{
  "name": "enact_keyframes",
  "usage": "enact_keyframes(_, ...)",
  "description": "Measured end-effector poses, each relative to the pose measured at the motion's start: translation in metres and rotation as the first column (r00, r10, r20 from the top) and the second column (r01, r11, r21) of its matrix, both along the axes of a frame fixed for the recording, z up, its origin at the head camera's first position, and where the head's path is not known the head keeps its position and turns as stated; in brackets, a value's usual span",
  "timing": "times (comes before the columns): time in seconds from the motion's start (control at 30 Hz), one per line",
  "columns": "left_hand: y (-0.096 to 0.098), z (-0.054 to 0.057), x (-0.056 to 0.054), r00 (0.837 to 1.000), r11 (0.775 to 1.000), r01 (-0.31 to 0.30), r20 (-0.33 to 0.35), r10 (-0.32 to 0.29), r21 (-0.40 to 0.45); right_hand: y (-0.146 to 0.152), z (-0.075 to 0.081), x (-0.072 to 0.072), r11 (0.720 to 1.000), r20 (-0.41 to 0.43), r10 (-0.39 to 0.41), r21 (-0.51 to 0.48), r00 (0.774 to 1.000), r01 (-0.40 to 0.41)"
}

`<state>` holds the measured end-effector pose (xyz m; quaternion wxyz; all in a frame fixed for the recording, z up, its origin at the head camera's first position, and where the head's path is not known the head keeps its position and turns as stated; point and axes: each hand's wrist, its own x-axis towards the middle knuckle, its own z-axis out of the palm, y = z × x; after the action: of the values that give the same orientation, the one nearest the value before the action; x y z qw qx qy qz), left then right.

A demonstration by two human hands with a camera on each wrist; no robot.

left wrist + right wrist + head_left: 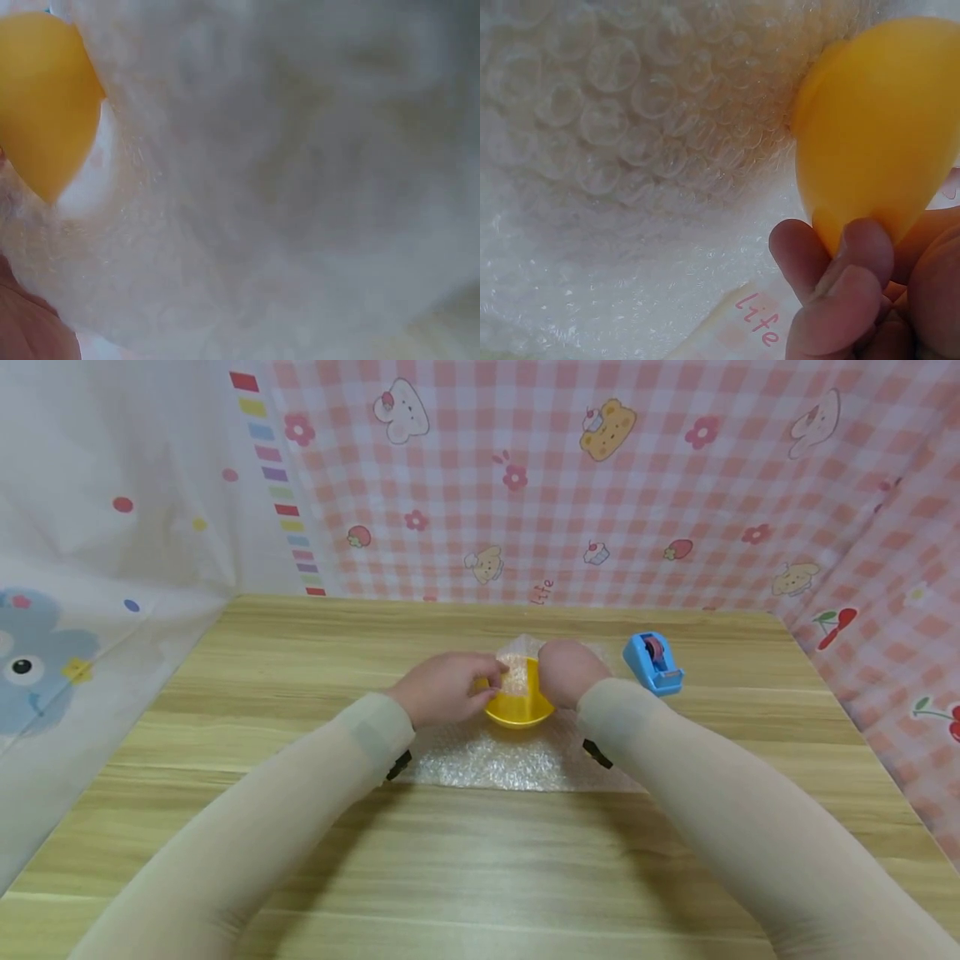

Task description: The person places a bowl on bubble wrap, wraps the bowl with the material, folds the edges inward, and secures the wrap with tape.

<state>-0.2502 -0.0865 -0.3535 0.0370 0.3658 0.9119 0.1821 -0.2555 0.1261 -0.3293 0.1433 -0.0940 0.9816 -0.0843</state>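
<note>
A yellow bowl stands on a sheet of bubble wrap, and a flap of the wrap lies over its far rim and down inside. At the bowl's left side my left hand has its bent fingertips on that flap, thumb near the rim. The right hand is curled at the bowl's right side; in the right wrist view its fingertips pinch the yellow edge. Bubble wrap fills most of the left wrist view, close and blurred, with a bit of the left hand at the corner.
A blue tape dispenser with a reddish roll stands right of the bubble wrap. Everything rests on a wooden table. A pink checked cloth hangs behind the table, and a white printed cloth hangs on the left.
</note>
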Motion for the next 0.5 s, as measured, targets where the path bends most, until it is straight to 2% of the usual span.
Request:
enact_keyframes(0.3,0.0031,0.0008,0.0017,1.0,1.0,0.009,0.015,-0.008,-0.016,-0.0002,0.0001,0.0004,1.0,-0.008,0.009,0.009,1.0,-0.009)
enact_keyframes(0.43,0.0064,0.0003,-0.0007,1.0,1.0,-0.02,-0.006,0.02,-0.019,0.0002,0.0003,0.0009,1.0,-0.013,0.017,0.006,1.0,-0.017)
enact_keyframes(0.5,0.0093,0.0,-0.0022,0.998,0.998,-0.056,-0.006,0.056,-0.025,0.0004,0.0003,0.0012,1.0,0.0,0.002,-0.008,1.0,-0.002)
